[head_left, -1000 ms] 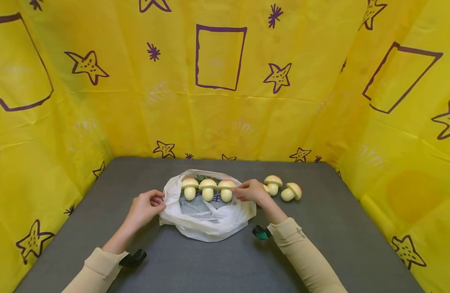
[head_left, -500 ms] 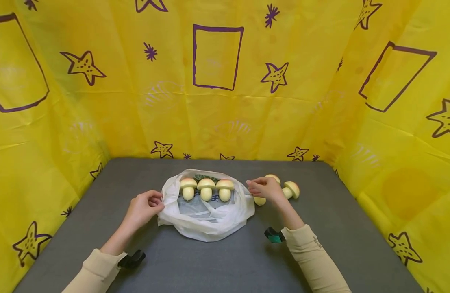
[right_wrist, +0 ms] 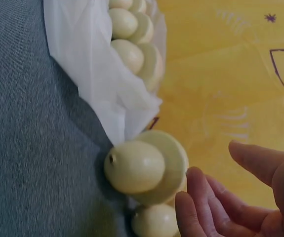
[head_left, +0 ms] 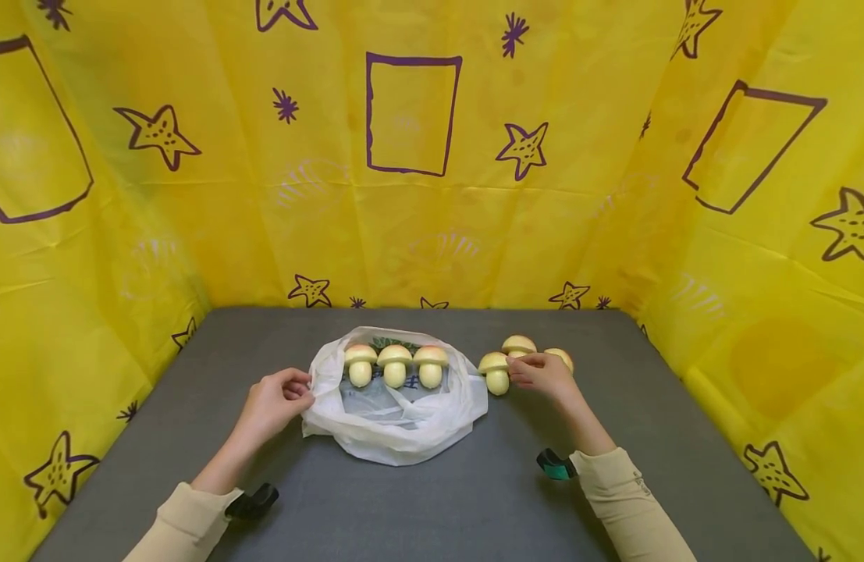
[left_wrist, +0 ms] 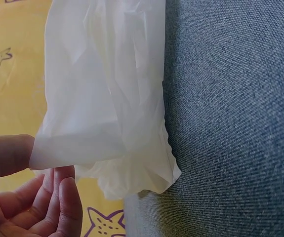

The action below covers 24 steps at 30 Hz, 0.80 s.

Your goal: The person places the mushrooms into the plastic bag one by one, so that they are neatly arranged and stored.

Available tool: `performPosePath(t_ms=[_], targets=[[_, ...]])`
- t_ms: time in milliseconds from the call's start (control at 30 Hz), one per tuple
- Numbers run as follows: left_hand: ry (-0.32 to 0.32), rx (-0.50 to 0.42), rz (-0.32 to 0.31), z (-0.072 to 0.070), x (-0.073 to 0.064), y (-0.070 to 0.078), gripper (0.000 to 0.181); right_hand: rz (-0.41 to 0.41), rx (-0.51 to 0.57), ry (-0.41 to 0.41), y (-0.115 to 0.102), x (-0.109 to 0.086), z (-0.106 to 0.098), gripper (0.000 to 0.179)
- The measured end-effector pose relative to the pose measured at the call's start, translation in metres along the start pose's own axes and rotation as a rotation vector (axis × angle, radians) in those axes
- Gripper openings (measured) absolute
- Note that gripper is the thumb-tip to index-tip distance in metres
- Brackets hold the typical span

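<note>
A white plastic bag (head_left: 400,445) lies with its mouth spread wide, and three toy mushrooms (head_left: 395,375) with cream stems stand in a row inside it. My left hand (head_left: 268,402) pinches the bag's left rim between thumb and fingers; in the left wrist view the film hangs from that pinch. Just right of the bag stands a loose mushroom (head_left: 498,380). My right hand (head_left: 549,381) is beside its cap, and the right wrist view shows thumb and fingers apart with nothing between them. Behind that hand are two more mushrooms, one at the back (head_left: 519,344) and one partly hidden (head_left: 561,357).
A dark grey cloth-covered table (head_left: 403,515) carries everything. Yellow fabric (head_left: 417,234) with purple drawings encloses the back and both sides. Each wrist wears a black camera mount, such as the right one (head_left: 554,466).
My right hand has moved away from the bag's right rim, rightward to the loose mushrooms, uncovering the nearest one. The left hand stays at the bag's left rim.
</note>
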<state>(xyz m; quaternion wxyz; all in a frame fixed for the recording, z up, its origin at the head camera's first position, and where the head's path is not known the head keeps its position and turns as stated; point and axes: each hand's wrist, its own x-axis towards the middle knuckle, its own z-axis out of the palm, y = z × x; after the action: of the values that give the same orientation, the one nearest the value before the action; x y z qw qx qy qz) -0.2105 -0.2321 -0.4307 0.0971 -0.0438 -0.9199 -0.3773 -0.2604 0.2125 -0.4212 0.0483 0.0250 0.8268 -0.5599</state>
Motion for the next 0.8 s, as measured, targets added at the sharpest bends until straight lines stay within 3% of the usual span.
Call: performPosePath(t_ms=[367, 800], targets=[[-0.006, -0.006, 0.008, 0.001, 0.0, 0.0, 0.024, 0.054, -0.014, 0.066, 0.016, -0.005, -0.028, 0.048], [-0.008, -0.008, 0.005, 0.0, 0.0, 0.0, 0.023, 0.11, -0.009, 0.09, 0.04, -0.014, -0.042, 0.045]])
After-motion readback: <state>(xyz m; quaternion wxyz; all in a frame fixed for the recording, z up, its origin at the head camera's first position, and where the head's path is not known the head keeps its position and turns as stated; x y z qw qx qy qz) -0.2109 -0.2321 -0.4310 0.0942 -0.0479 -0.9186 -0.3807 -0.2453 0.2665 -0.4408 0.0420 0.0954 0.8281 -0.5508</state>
